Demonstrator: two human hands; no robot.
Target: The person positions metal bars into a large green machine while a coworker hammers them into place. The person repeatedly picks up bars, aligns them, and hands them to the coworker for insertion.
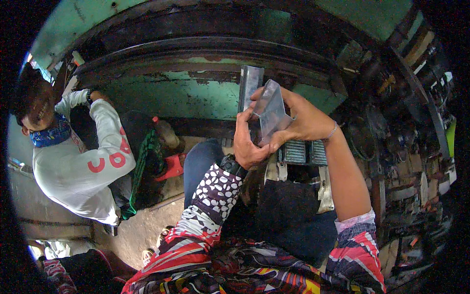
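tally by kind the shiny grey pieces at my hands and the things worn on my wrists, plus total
Shiny grey pieces: 2
Black watch: 1
Bracelet: 1
Total: 4

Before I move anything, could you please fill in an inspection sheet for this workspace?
Surface: green panel beyond the hands, paint worn to brown in patches.
Job's things: bent grey metal piece held up; grey metal strip beside it, whether joined cannot be told.
Clutter: bottle-like thing with a red top and a red item to the left; dark, crowded shelving on the right.
Grippers: left hand and right hand, both bare, grip the bent piece.
Cables: nothing seen clearly; the right side is too dark to rule any out.
Surroundings: co-worker in a white top at the left.
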